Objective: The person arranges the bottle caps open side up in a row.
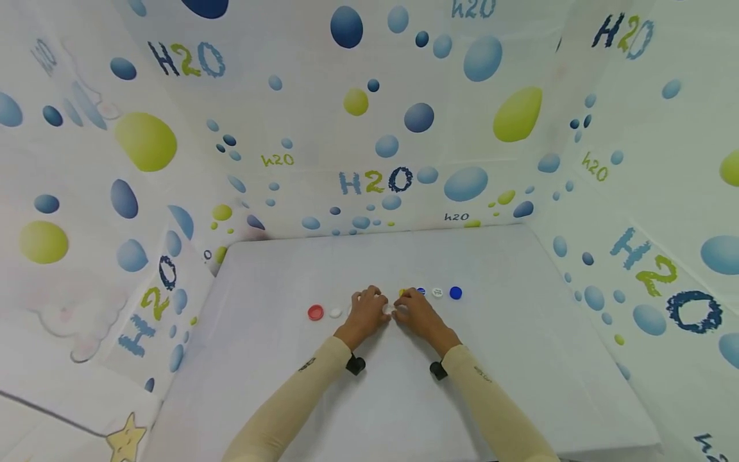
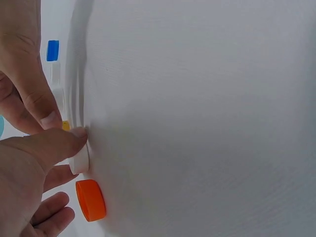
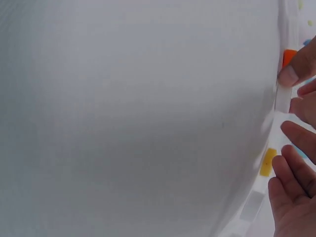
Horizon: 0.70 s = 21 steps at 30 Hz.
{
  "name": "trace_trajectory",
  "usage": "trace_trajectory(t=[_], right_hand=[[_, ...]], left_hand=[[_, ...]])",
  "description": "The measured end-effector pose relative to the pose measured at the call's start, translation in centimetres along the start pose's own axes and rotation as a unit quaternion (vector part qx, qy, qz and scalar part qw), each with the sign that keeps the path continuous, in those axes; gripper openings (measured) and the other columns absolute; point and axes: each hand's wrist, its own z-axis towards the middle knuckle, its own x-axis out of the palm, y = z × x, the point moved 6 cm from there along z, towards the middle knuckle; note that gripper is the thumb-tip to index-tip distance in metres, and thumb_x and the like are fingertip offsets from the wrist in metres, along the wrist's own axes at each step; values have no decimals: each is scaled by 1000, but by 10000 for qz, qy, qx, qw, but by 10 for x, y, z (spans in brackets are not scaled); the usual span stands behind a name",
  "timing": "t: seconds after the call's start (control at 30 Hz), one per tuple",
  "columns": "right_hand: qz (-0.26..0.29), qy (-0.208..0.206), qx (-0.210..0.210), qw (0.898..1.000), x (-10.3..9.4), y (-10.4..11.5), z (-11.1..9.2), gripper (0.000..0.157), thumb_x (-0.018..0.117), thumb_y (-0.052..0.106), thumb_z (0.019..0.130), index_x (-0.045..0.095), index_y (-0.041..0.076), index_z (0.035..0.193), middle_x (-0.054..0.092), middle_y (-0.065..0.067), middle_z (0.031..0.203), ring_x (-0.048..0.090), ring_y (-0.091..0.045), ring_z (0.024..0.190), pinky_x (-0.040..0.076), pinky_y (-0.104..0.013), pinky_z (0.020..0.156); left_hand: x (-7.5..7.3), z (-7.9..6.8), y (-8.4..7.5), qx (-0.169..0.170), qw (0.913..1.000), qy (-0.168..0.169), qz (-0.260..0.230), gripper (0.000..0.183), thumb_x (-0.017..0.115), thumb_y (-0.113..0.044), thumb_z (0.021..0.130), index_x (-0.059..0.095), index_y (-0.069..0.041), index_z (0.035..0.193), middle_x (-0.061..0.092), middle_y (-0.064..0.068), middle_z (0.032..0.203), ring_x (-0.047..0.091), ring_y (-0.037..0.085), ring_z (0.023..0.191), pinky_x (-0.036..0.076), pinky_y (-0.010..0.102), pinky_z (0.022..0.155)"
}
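Note:
A white bottle cap (image 2: 80, 162) stands on the white tabletop, pinched between the thumb and a finger of my left hand (image 1: 366, 311). My right hand (image 1: 423, 316) is close to the right of it. In the right wrist view the fingers (image 3: 289, 180) of that hand look loosely extended, with nothing seen in them. Both thumbs come near each other in the left wrist view. An orange cap (image 2: 92, 200) sits next to the white one; the left hand hides it in the head view. Partly covered by the right hand, a yellow cap (image 3: 268, 162) lies beyond the fingers.
Left of the hands lie a red cap (image 1: 315, 312) and a white cap (image 1: 335, 312). To the right, a blue-and-white cap (image 1: 421, 292), another white cap (image 1: 437, 292) and a blue cap (image 1: 455, 292) continue the row. Patterned sheets (image 1: 288, 122) surround the white table (image 1: 519, 359).

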Motion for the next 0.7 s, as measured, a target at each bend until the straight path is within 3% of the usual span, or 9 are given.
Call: trace_trajectory(t=[0.13,0.3,0.47,0.7], right_hand=[[111,-297,63,9995,-11,-6,0,26,76,18,98,75,4,120,60,-13,124,61,-31,121,51,-45,108],[52,-520,428,9977,-26,-18,2,29,76,18,98,74,3,123,61,-13,124,60,-31,121,51,-45,108],[-141,-438,769,9960,-34,-30,7,35,76,24,99,72,5,128,60,-14,130,58,-31,126,49,-45,112],[-186,-315,1000,9943,-35,-38,12,38,77,26,99,71,5,130,59,-16,133,56,-33,130,48,-46,113]], left_hand=[[-1,4,-4,57,10000,-44,-45,42,79,-34,96,70,-6,127,57,16,137,55,34,131,39,60,110],[-2,13,-13,98,9998,8,150,45,73,-36,100,68,-6,133,56,15,140,56,33,132,40,57,113],[-2,22,-21,27,9997,110,239,47,72,-34,102,64,-6,139,54,15,142,56,32,133,39,54,115],[-1,33,-32,241,9978,0,610,44,72,-33,102,64,-7,137,55,14,140,57,31,129,41,53,112]])
